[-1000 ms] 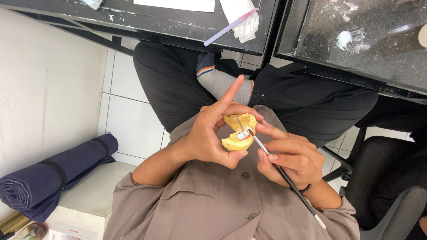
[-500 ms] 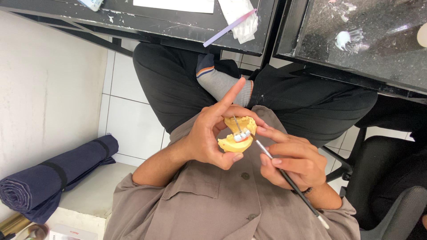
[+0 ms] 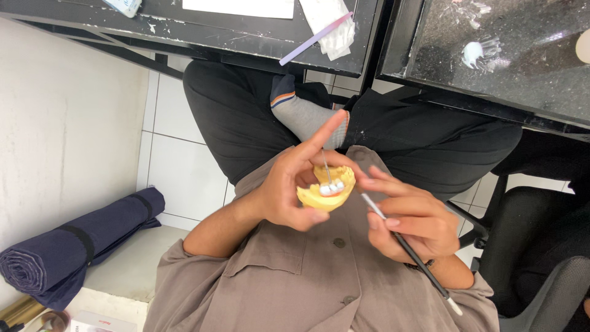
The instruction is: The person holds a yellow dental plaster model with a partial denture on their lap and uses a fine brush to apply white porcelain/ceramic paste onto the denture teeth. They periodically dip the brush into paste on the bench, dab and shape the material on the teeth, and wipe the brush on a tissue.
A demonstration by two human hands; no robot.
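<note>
My left hand (image 3: 294,184) grips a yellow dental cast (image 3: 329,192) with a few white teeth set at its front; the index finger points up and away. My right hand (image 3: 409,220) holds a thin black-handled tool (image 3: 410,255) like a pen, its shaft slanting down to the right. The tool's fine metal tip (image 3: 326,168) rests above the white teeth on the cast. Both hands are over my lap, above a grey-brown buttoned shirt (image 3: 319,280) and black trousers (image 3: 246,117).
A black table edge (image 3: 203,43) runs across the top with papers, a purple stick (image 3: 314,38) and a wrapped packet. A second dark tabletop (image 3: 504,55) lies to the right. A rolled navy mat (image 3: 74,246) lies at left; a black chair (image 3: 541,264) at right.
My right hand has slid slightly right and down along the tool while its tip stays at the cast's white teeth. The left hand keeps the cast nearly still.
</note>
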